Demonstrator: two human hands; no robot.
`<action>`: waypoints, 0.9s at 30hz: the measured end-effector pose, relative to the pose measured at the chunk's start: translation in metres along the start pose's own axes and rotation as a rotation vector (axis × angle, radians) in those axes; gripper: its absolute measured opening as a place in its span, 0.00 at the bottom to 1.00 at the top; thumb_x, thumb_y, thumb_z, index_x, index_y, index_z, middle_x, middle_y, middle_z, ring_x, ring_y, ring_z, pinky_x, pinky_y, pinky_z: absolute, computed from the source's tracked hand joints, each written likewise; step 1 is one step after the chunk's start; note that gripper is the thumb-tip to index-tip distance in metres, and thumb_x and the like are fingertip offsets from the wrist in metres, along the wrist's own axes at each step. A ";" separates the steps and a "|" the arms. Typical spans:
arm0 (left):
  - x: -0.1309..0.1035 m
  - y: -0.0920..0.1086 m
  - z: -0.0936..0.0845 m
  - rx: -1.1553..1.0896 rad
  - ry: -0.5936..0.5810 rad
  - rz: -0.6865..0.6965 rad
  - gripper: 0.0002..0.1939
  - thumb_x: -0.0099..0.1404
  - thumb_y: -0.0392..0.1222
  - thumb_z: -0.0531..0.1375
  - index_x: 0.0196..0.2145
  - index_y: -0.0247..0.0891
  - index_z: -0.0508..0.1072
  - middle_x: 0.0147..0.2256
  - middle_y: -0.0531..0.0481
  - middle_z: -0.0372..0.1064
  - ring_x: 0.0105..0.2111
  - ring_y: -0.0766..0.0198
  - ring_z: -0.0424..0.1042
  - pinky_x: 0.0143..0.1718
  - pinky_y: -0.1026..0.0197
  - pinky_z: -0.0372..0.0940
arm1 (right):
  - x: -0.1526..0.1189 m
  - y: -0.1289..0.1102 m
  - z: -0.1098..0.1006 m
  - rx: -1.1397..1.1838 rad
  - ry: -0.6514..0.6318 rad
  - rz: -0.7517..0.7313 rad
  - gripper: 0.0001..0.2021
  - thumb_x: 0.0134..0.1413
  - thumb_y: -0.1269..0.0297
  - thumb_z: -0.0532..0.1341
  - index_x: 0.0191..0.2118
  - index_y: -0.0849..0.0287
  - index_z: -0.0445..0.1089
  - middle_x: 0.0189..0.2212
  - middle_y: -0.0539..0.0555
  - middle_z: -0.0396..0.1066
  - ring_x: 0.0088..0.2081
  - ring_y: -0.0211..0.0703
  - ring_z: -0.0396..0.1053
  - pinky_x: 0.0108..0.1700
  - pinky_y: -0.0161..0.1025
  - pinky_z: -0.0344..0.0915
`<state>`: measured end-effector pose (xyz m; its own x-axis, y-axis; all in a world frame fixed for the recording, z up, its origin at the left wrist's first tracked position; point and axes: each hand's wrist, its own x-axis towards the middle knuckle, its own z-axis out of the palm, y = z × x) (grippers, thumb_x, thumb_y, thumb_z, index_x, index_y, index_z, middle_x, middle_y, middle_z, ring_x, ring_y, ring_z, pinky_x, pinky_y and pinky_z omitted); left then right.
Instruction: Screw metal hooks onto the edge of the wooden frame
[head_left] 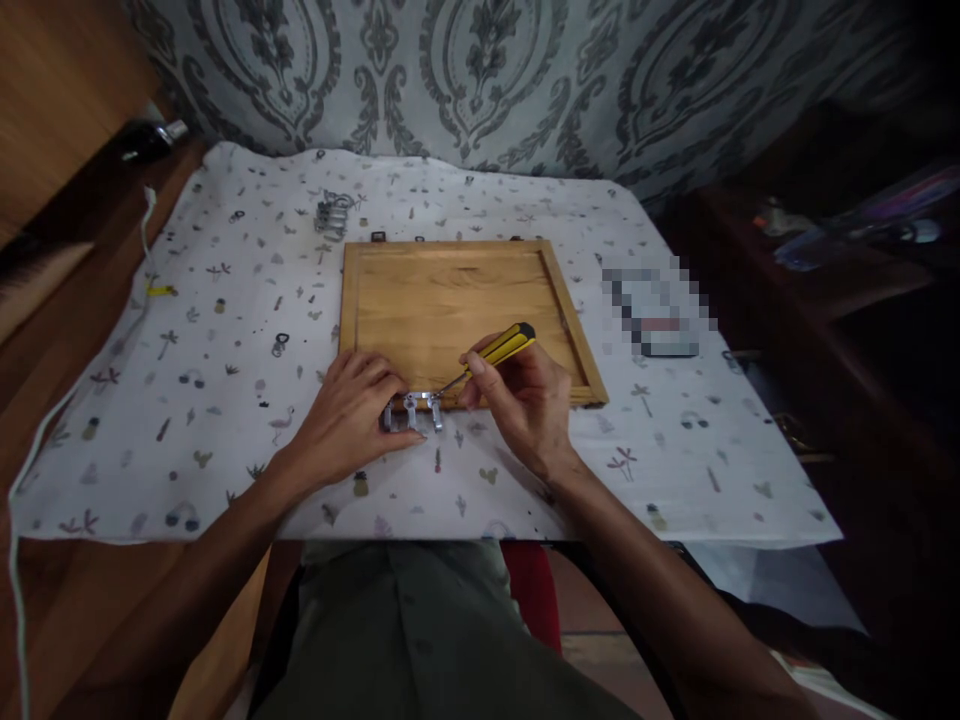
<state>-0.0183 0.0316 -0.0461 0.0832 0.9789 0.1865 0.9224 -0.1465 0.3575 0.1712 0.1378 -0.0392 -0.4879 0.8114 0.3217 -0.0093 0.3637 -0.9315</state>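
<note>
A framed wooden panel [450,300] lies flat on the patterned white cloth. At its near edge, left of centre, sits a silver metal bracket [411,412] with several prongs pointing towards me. My left hand [356,405] grips the bracket's left part, thumb below and fingers over the panel's edge. My right hand [525,400] is closed around a yellow and black screwdriver [506,345], held slanted like a pen. The screwdriver's tip meets the bracket near its right end; the exact contact point is too small to make out.
More silver metal pieces [331,215] lie beyond the panel's left corner. A small dark ring-like item [280,343] rests left of the panel. On the right is a pixelated object [664,310]. A white cable [56,405] runs down the left side, near a yellow item [160,291].
</note>
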 end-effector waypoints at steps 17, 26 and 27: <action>0.002 -0.002 0.001 0.014 0.020 0.008 0.21 0.58 0.59 0.72 0.36 0.40 0.75 0.43 0.45 0.74 0.48 0.48 0.70 0.52 0.43 0.64 | 0.001 -0.005 0.001 0.037 0.087 -0.002 0.15 0.61 0.48 0.67 0.37 0.54 0.69 0.25 0.46 0.73 0.20 0.35 0.70 0.22 0.35 0.71; 0.002 0.000 -0.002 0.015 0.009 0.000 0.20 0.59 0.58 0.72 0.36 0.39 0.76 0.42 0.44 0.74 0.48 0.47 0.70 0.53 0.43 0.64 | -0.003 -0.013 0.015 0.111 0.036 -0.008 0.15 0.61 0.49 0.67 0.39 0.55 0.70 0.26 0.47 0.74 0.21 0.36 0.72 0.24 0.36 0.72; 0.002 0.000 -0.002 0.017 0.005 -0.004 0.20 0.59 0.58 0.72 0.36 0.39 0.76 0.42 0.45 0.74 0.48 0.47 0.70 0.53 0.43 0.64 | -0.003 -0.011 0.017 0.116 0.018 0.003 0.15 0.61 0.49 0.67 0.39 0.55 0.70 0.25 0.47 0.73 0.21 0.36 0.72 0.25 0.37 0.72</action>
<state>-0.0186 0.0333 -0.0439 0.0772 0.9788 0.1895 0.9292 -0.1396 0.3423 0.1577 0.1234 -0.0324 -0.4726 0.8208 0.3207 -0.1093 0.3065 -0.9456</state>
